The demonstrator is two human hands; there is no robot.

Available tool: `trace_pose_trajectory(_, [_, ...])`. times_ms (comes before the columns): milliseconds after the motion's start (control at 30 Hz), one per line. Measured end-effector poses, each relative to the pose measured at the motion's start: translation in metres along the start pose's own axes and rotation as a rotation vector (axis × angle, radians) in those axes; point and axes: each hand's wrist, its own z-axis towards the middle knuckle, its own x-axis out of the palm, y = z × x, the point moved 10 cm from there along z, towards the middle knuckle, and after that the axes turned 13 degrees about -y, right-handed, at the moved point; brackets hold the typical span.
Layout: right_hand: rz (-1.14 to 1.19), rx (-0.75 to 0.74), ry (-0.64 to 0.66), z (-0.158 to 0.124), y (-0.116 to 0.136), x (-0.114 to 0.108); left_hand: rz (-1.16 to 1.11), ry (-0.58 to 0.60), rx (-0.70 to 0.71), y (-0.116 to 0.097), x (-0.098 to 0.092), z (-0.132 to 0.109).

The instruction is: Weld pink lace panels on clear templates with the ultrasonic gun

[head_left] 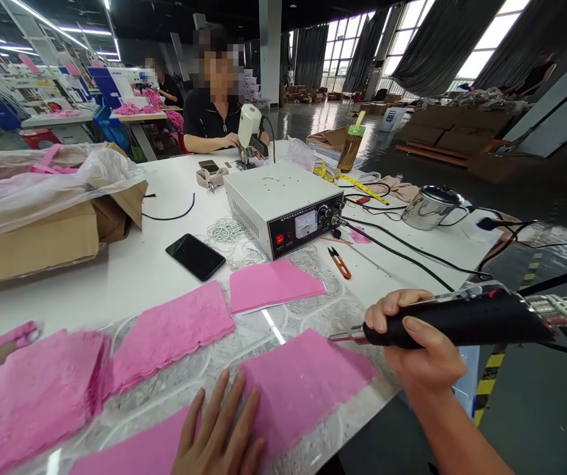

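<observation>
My right hand (419,330) is wrapped round a black handheld ultrasonic cutter (442,323), its thin metal tip at the upper right edge of a pink fabric piece (308,382). With fingers stretched out, my left hand (227,429) lies flat at the left side of that piece. Another pink piece (135,445) lies partly under my left hand or beside it; I cannot tell which. Behind them are a smooth pink piece (273,284) and a layered pink pile (175,330). A thicker pink stack (41,389) lies at the far left.
A grey control box (283,191) with cables stands mid-table. Around it are a phone (195,257), orange thread snips (339,262), a glass pot (432,208) and a bottle (351,148). An open carton (31,231) sits left. A co-worker (209,122) works opposite at a small machine (250,128).
</observation>
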Motion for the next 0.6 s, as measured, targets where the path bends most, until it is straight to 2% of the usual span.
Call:
trace_pose_trajectory(233, [-0.008,0.004,0.023,-0.003,-0.003,0.000,-0.017,-0.005,-0.017,0.001,-0.002,-0.003])
trace_pose_trajectory(600, [0.017,0.013,0.038,-0.001,-0.004,0.004,-0.027,0.004,-0.002,0.004,0.008,-0.012])
